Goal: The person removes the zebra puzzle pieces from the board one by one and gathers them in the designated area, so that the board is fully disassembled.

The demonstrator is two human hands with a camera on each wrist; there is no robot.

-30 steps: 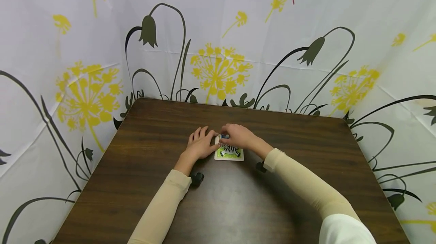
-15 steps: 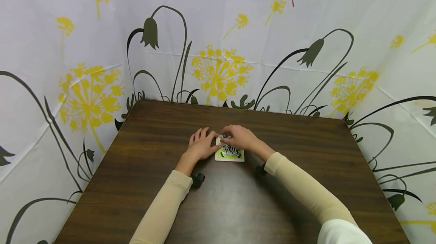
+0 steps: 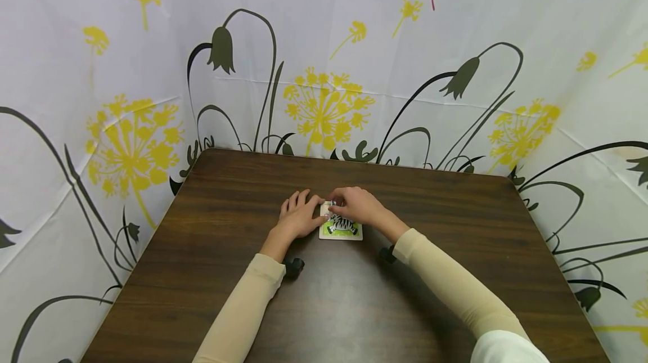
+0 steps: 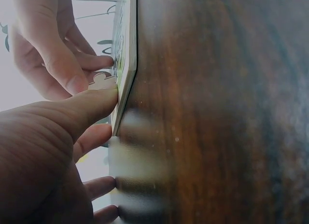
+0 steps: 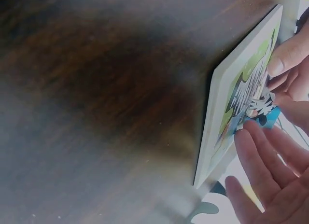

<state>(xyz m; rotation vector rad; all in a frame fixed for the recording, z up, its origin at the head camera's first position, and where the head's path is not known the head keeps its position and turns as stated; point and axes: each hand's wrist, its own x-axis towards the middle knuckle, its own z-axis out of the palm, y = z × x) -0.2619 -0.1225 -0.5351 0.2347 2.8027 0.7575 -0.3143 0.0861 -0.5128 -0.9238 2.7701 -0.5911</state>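
one thin blue, black and white puzzle piece [image 5: 265, 111], pinched by the right hand [image 3: 356, 206], tilts upward over the square zebra-printed board [image 3: 341, 230] beneath those fingertips; just leftward, the spread left hand [image 3: 297, 219] touches the board.

We note the left hand [image 4: 41, 144], its thumb tip against a thin board [image 4: 128, 72], the other fingers spread towards the brown tabletop [image 4: 207, 113]. Past that thumb, we see the right hand [image 4: 43, 45] pinching a pale knobbed piece [image 4: 100, 79]; piece-to-board contact unclear.
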